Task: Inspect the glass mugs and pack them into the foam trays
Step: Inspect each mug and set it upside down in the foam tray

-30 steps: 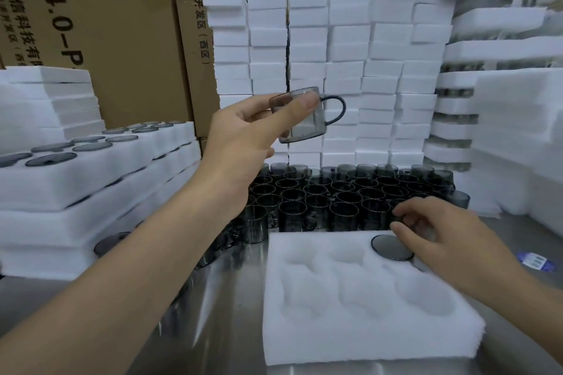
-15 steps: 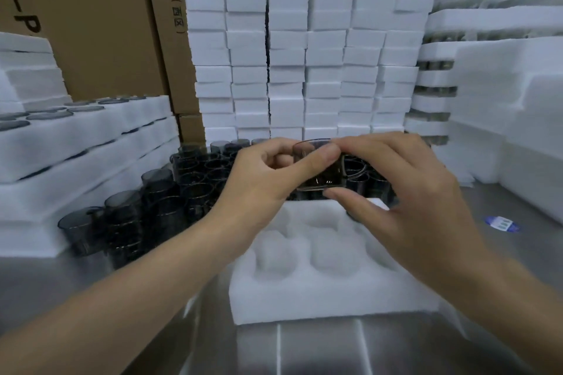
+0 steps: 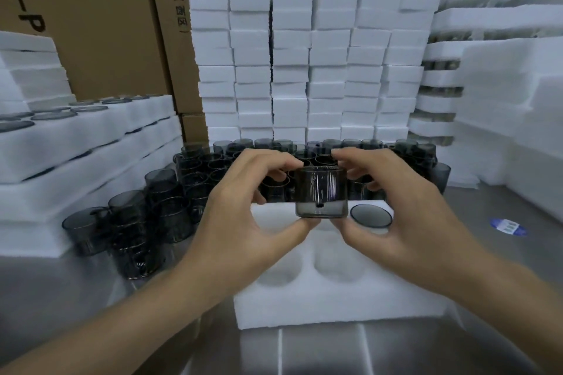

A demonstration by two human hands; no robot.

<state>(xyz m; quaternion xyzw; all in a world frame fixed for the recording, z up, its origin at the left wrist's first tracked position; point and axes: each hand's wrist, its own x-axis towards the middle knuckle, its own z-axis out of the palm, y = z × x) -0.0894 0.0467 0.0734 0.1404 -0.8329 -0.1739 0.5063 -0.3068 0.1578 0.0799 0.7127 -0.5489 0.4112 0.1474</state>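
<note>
I hold one smoky grey glass mug (image 3: 321, 192) upright in the air above the white foam tray (image 3: 335, 304). My left hand (image 3: 243, 222) pinches it from the left, thumb under its base and fingers at its rim. My right hand (image 3: 396, 216) pinches it from the right the same way. The mug's handle is hidden. One mug (image 3: 371, 215) sits sunk in the tray's far right pocket, only its round top showing. Several loose grey mugs (image 3: 189, 179) stand packed together on the metal table behind the tray.
Filled foam trays (image 3: 76, 155) are stacked at the left. Tall piles of white foam blocks (image 3: 304, 55) stand behind the mugs, more foam stacks (image 3: 502, 100) at the right, cardboard boxes (image 3: 100, 18) at the back left. A blue sticker (image 3: 508, 226) lies on the steel table (image 3: 365, 353).
My left hand brought the raised mug down over the tray. My right hand left the packed mug and took hold of the other side; both hands now grip it a little lower.
</note>
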